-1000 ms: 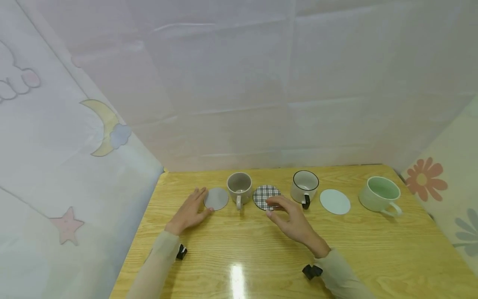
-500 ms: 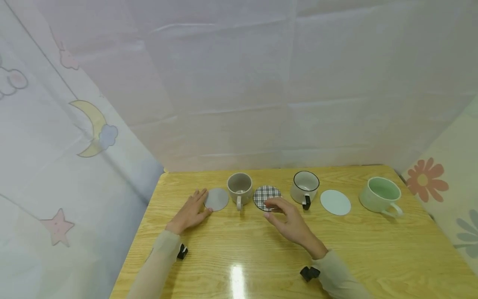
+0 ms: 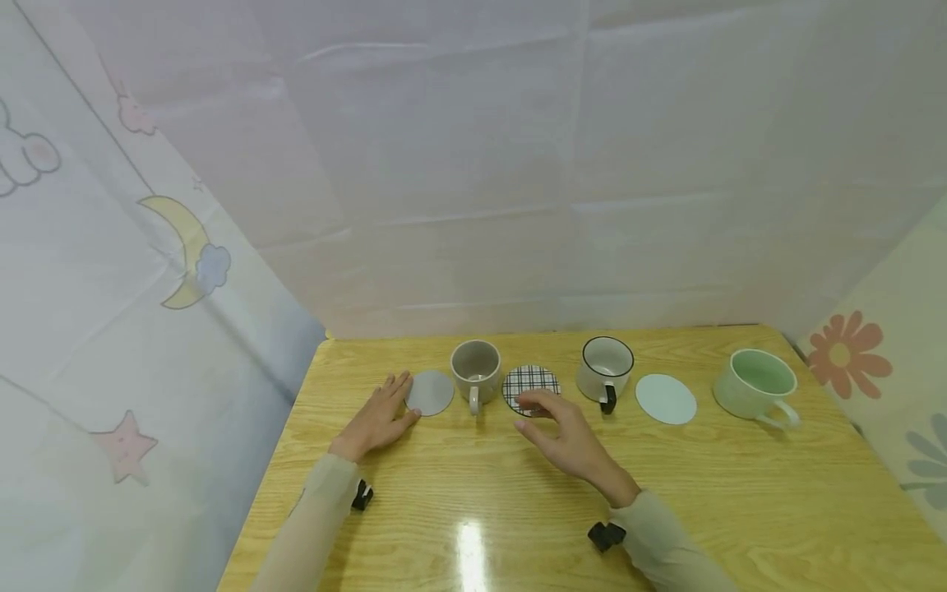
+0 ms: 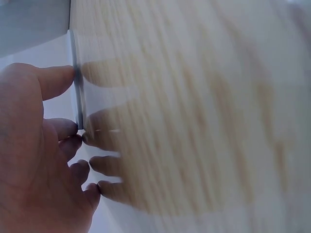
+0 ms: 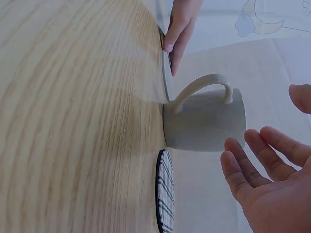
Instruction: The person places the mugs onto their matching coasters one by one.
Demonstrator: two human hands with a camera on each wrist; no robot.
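Observation:
My left hand (image 3: 372, 425) rests on the table with fairly straight fingers. Its thumb and forefinger touch the edge of a round grey coaster (image 3: 432, 393), also visible as a thin disc (image 4: 77, 92) in the left wrist view. The right hand (image 3: 565, 436) hovers over the near edge of a black-and-white plaid coaster (image 3: 531, 378), fingers loosely bent and holding nothing. Between the two coasters stands an upright grey mug (image 3: 477, 372), its handle towards me. The right wrist view shows that mug (image 5: 206, 121) ahead of the right fingertips, apart from them.
Right of the plaid coaster stands a white mug (image 3: 601, 382) with black rim and handle. Beyond it lie a pale mint coaster (image 3: 666, 399) and a green mug (image 3: 743, 390). The wooden table (image 3: 444, 485) meets a cloth-covered wall (image 3: 473, 205) behind the row.
My right hand has drifted slightly left and back towards me. The left hand stays at the grey coaster; mugs and coasters keep their places.

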